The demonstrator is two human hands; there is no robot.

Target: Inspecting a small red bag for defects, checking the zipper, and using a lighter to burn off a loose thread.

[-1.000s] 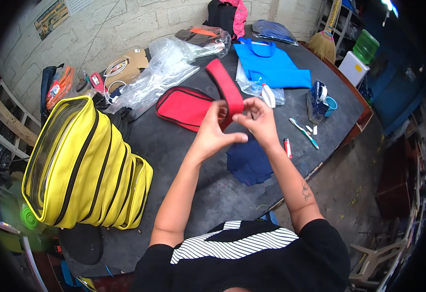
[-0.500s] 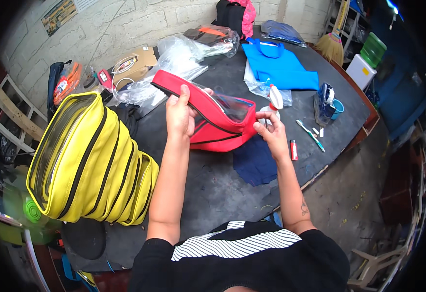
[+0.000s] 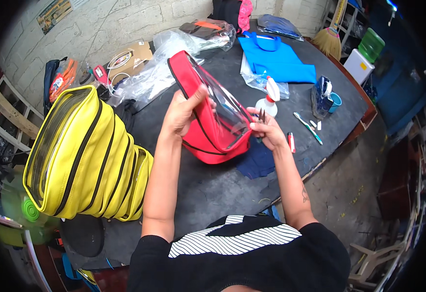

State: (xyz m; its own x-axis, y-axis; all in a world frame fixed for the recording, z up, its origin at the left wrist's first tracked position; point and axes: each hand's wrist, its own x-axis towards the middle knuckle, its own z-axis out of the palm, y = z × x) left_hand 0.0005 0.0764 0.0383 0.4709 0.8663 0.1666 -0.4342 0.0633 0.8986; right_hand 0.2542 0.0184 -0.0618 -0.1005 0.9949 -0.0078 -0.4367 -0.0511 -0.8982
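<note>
The left hand [image 3: 183, 109] is gripping the red pouch [image 3: 208, 117] above the tabletop [image 3: 213, 185]; the right hand [image 3: 266, 131] is pinching its clear window and small snips [image 3: 261, 117]. The blades could nick the plastic if the pouch is slipping.

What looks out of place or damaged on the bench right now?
Nothing stands out. The left hand and right hand hold the red pouch up off the table; it looks intact, and the yellow bags are stacked neatly.

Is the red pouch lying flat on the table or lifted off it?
Lifted. Both hands hold the red pouch tilted on edge above the dark table: left hand at its upper side, right hand at its lower corner.
</note>
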